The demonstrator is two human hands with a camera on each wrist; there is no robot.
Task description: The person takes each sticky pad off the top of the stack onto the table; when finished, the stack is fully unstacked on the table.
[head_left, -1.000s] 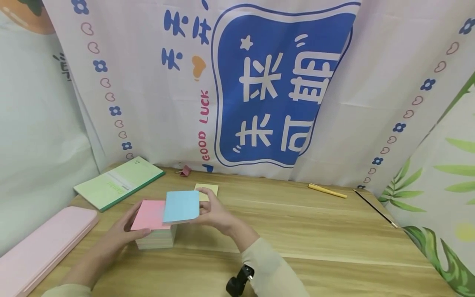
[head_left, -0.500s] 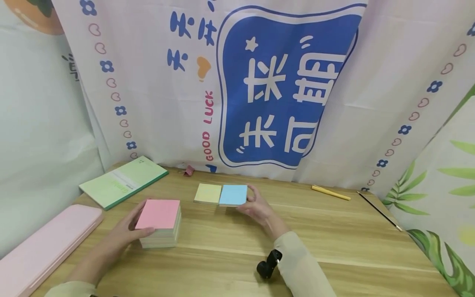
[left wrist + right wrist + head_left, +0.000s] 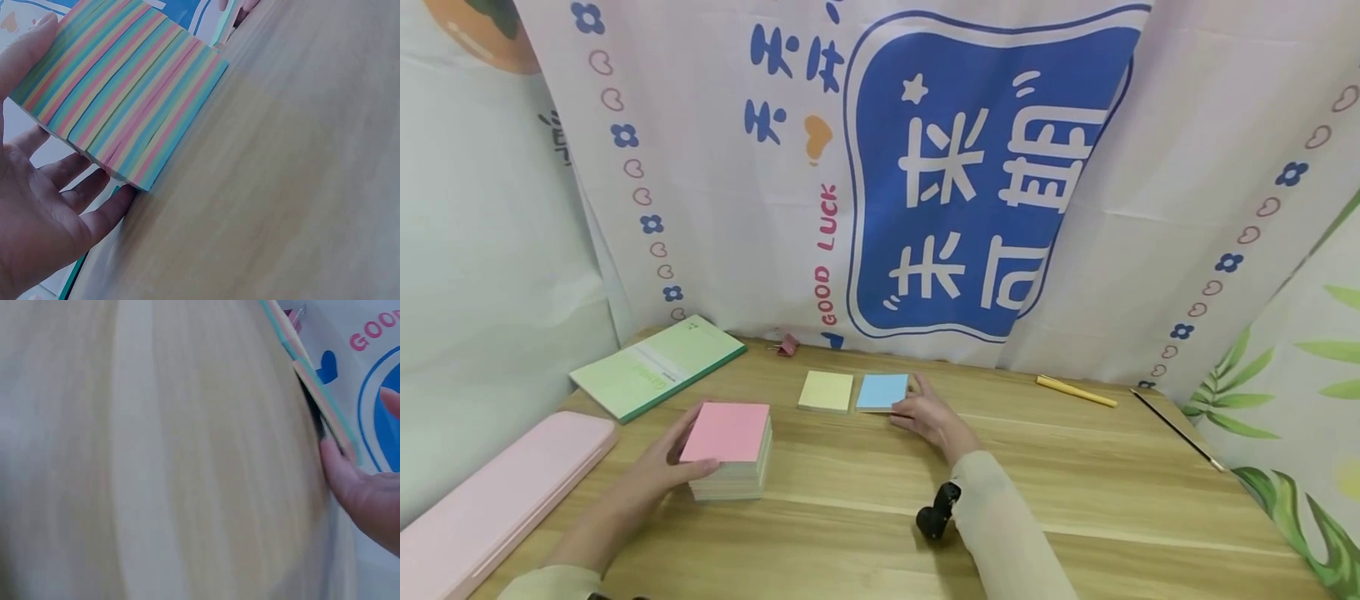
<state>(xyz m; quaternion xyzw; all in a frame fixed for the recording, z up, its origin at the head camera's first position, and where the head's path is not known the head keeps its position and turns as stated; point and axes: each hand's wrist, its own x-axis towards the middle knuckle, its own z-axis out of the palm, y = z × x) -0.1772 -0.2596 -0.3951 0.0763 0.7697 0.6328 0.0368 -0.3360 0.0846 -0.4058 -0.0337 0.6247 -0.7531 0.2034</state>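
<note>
Currently, the left hand (image 3: 651, 475) grips the stack (image 3: 726, 433), thumb along its near side and fingers reaching round towards the far side. The stack sits upright on the left part of the table (image 3: 850, 525); its top sheet is pink, and the left wrist view shows pink, yellow, green and blue stripes down one side.

At the back, the right hand (image 3: 931, 421) is at the right end of the blue pad (image 3: 882, 390). In the right wrist view its thumb touches the pad's end, with a dark gap underneath, while another finger stands apart; whether the hand pinches the pad, I cannot tell. Just left of the blue pad lies the yellow pad (image 3: 826, 390).

Behind the stack, to the left, are the green notebook (image 3: 658, 362) and, nearer, the pink case (image 3: 512, 492). The clip (image 3: 787, 345) lies near the cloth (image 3: 722, 233). Well to the right lie the yellow pen (image 3: 1075, 391) and a thin dark stick (image 3: 1176, 427).
</note>
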